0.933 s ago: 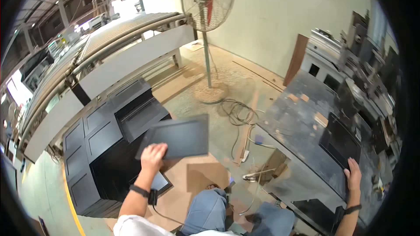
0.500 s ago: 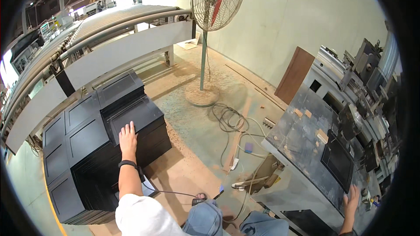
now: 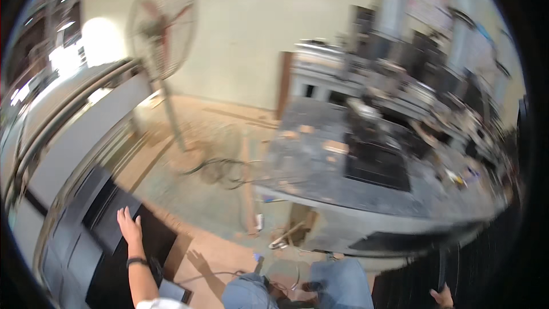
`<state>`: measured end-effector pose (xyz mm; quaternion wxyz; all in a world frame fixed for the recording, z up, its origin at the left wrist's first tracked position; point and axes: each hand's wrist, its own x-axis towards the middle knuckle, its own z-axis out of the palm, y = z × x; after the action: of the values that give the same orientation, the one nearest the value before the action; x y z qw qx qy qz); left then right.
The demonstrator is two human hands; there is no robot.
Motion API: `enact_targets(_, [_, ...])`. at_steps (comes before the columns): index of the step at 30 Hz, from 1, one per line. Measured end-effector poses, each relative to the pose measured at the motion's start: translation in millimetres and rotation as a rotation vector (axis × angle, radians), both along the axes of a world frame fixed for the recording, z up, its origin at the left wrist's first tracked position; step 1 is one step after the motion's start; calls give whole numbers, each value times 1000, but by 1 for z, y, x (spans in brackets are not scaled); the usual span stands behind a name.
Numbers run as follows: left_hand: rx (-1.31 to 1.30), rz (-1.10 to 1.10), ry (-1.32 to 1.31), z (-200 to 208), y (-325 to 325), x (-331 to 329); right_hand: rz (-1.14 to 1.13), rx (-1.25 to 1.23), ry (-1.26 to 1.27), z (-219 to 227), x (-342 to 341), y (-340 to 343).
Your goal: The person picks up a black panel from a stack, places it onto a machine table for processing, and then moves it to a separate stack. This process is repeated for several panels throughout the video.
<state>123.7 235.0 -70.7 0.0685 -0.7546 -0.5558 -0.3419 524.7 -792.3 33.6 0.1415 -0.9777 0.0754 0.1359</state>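
The picture is blurred by motion. My left hand (image 3: 129, 226) lies with fingers spread on the top of a stack of black flat panels (image 3: 146, 249) at the lower left; a dark band is on that wrist. My right hand (image 3: 442, 296) shows only partly at the bottom edge, by the front edge of a grey metal worktable (image 3: 311, 186), next to a dark upright bar; its grip is not readable. Another black panel (image 3: 377, 165) lies on the worktable.
A pedestal fan (image 3: 164, 26) stands on the dusty floor at the back, with cables (image 3: 224, 171) coiled near its base. A long grey machine (image 3: 68, 131) runs along the left. Brown cardboard (image 3: 211, 257) lies by my knees (image 3: 334, 286). Cluttered machinery fills the right.
My left hand set a black panel down onto the stack and stays flat on it. The view has swung to the right toward the worktable.
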Motion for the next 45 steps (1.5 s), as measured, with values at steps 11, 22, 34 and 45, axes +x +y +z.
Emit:
enact_targets(11, [142,-1626,-81,183,-380,491,-211,-276,-922,-31,-69,67])
enact_targets(22, [152,-1506,108,156,-445,459,716,58,-1153,135,56,219])
enact_targets(34, [412,-982,245,153,-280,142,958,-19,-715,67,233,360])
enact_targets(45, [279,-243,297,78,-112,5,1029,-76,-818,65,246,385])
